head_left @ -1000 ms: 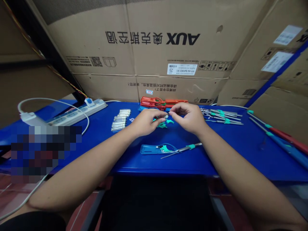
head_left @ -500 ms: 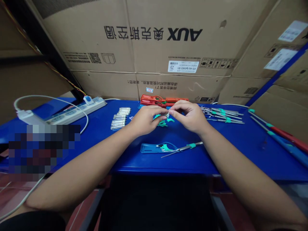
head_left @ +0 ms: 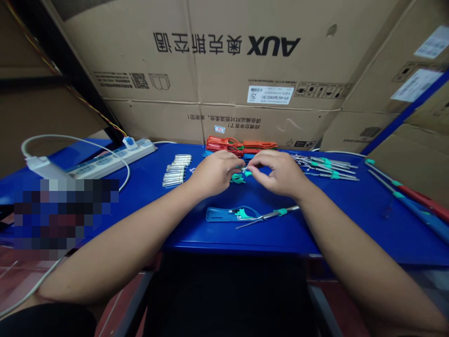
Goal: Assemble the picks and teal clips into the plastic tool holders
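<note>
My left hand (head_left: 218, 172) and my right hand (head_left: 275, 171) meet above the back middle of the blue table, fingertips pinched close together. Between them is a small whitish part (head_left: 244, 169), too small to name. Just under the fingers lie several small green plastic pieces (head_left: 238, 178), partly hidden by the hands. Nearer to me rests a blue plastic handle shell (head_left: 218, 215), open side up, with white wires, a green piece and a metal rod (head_left: 280, 212) laid along it.
Left of my hands are several silvery cylinders (head_left: 174, 178). Red handle shells (head_left: 224, 144) stack at the back, before a large carton (head_left: 217, 70). Metal rods with green pieces (head_left: 329, 167) lie right, near red and blue handled tools (head_left: 417, 203). A power strip (head_left: 112, 159) stands left.
My left fingers have curled further over the small whitish part, and both hands stay close together. The view has shifted slightly. Things on the table have not moved.
</note>
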Tool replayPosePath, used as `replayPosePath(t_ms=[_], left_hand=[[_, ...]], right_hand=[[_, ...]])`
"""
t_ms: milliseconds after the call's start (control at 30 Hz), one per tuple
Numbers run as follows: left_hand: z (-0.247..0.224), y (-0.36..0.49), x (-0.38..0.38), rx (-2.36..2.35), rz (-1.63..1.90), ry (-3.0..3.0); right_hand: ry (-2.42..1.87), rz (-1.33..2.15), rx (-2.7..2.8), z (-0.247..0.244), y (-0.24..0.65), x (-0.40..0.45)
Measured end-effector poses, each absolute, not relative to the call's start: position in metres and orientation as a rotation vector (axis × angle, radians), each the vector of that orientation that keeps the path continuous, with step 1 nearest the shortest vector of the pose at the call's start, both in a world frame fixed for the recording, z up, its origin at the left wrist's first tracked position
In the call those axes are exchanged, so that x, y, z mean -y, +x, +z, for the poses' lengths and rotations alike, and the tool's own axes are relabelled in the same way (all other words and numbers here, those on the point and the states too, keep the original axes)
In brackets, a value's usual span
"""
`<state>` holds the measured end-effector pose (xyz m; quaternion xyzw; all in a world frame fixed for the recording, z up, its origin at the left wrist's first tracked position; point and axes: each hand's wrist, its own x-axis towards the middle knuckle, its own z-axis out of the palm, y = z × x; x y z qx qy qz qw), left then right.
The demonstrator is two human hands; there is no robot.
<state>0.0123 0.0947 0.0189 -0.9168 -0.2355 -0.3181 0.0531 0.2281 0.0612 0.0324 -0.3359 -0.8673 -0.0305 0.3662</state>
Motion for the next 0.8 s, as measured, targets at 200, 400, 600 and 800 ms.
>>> replayPosePath(t_ms=[200,400,600,800], left_hand=[[0.019,0.014,-0.089,0.762,-0.743,-2.723],[0.017,0.015,-0.085,0.799,-0.726,-2.695],[0.017,0.015,-0.089,0.803,-0.7,-2.734],[0.039,0.0,-0.088,0.661,-0.452,-3.152]], right_hand=[[-0.854,-0.086,2.331,0.028,0.228,-0.064],[-0.821,-0.058,2.324,0.024,0.228,-0.064],[-0.843,-0.069,2.313,0.022,0.226,-0.065],[-0.741,0.066,2.531,0.03,0.229,-0.06]])
